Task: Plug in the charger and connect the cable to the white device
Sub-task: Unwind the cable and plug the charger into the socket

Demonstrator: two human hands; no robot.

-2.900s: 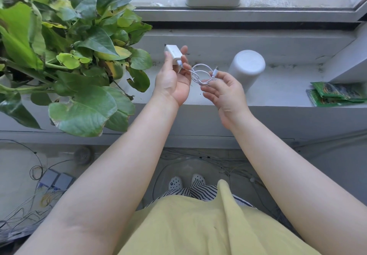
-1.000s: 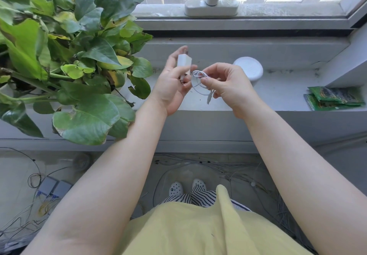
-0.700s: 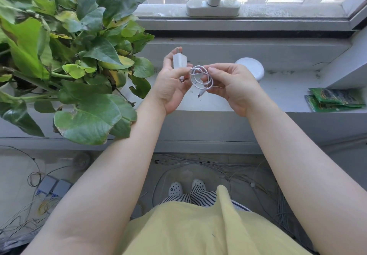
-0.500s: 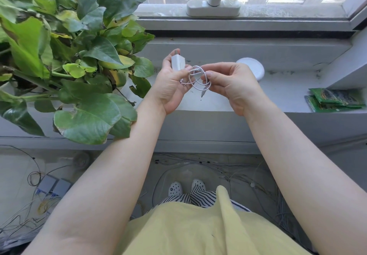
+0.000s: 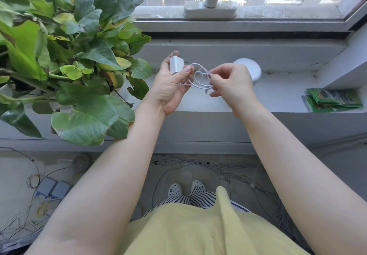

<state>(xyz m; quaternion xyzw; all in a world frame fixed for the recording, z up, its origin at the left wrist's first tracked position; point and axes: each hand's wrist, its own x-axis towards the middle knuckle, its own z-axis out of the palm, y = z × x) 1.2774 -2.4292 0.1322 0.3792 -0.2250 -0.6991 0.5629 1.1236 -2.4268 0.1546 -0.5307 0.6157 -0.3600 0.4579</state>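
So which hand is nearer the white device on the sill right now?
Right. The right hand is just in front of the white device, partly hiding it, working the cable. The left hand holds the charger farther left.

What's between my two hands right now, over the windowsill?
In the head view, only the looped white cable spans the gap, running from the charger in the left hand to the right hand.

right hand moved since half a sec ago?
Yes. The right hand has drawn rightward, away from the charger and toward the white device on the windowsill, stretching the cable loops open.
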